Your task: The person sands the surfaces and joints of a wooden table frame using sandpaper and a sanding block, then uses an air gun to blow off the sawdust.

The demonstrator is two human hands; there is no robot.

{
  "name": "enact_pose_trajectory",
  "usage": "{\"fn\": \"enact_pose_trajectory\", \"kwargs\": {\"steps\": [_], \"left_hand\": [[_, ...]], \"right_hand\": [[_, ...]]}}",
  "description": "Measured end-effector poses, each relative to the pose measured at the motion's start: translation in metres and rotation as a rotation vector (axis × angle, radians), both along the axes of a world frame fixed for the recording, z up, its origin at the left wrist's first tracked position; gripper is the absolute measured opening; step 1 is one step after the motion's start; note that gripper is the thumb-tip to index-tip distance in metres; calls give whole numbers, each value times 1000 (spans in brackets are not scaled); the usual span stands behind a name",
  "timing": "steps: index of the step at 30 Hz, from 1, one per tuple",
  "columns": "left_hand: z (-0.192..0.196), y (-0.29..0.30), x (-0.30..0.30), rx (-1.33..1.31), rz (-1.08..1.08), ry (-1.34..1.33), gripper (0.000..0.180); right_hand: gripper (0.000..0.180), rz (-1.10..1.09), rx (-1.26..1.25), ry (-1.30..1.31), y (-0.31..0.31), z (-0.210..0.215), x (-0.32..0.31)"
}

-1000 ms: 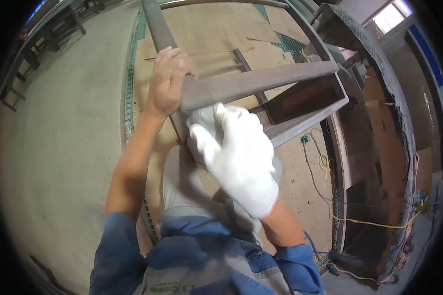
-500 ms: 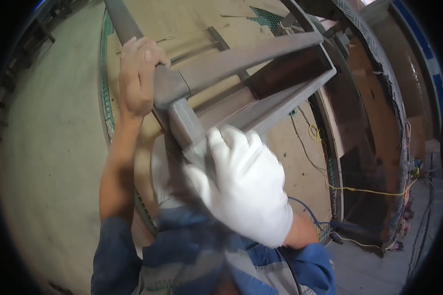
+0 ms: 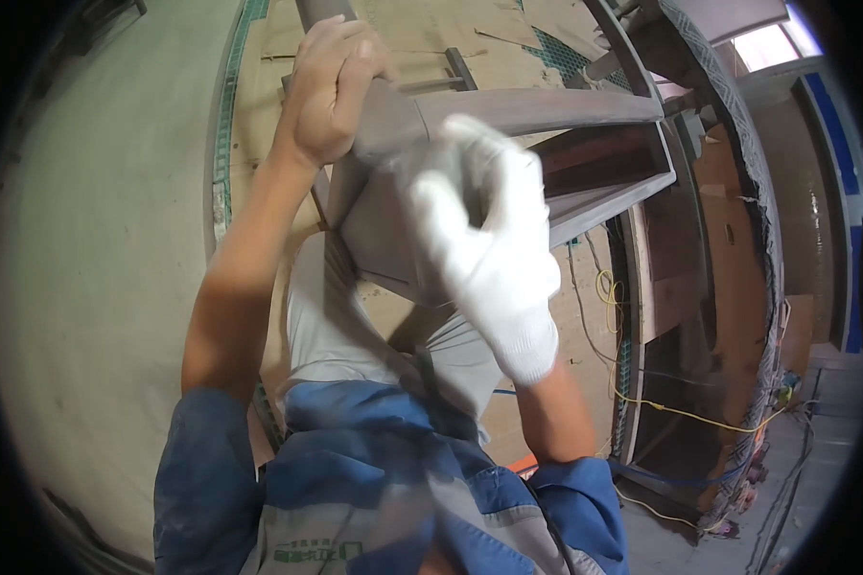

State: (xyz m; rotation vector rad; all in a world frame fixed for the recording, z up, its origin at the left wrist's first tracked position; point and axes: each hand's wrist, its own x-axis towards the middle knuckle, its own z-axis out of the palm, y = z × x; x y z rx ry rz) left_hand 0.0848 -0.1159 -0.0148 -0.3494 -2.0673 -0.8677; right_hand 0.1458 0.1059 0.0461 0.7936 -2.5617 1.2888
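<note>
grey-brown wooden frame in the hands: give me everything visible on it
The wooden frame is an open piece of grey-brown, matte rails joined at corners, with a darker panel set inside its right end. It is held up over a board-covered floor. The bare left hand grips the joint near its upper left; the white-gloved right hand, blurred, lies against the rails below. What the rest of it rests on is hidden.

This is looking like a woodworking or furniture workshop: a bare concrete floor (image 3: 96,287) is spreading out to one side, and flat cardboard sheets (image 3: 403,38) are lying under the work over green mesh matting (image 3: 222,105). Dark stained wooden frame parts (image 3: 594,153) are standing about unfinished, yellow cables (image 3: 642,402) are trailing across the ground, and a person in a blue work jacket (image 3: 384,498) is wearing a white cotton glove (image 3: 494,249).
</note>
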Motion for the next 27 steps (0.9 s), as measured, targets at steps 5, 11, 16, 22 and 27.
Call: {"fn": "enact_pose_trajectory", "kwargs": {"steps": [5, 11, 16, 22, 27], "left_hand": [[2, 3, 1, -17, -3, -24, 43], [-3, 3, 5, -14, -45, 24, 38], [4, 10, 6, 90, -24, -14, 40], [3, 5, 2, 93, -47, 3, 43], [2, 12, 3, 155, -51, 79, 32]], "right_hand": [[51, -40, -5, 233, -16, -12, -4], [52, 35, -129, 56, 13, 32, -20], [59, -16, 440, 305, 38, 34, 19], [58, -200, 317, 276, -14, 8, 7], [69, -100, 476, 280, -17, 16, 26]]}}
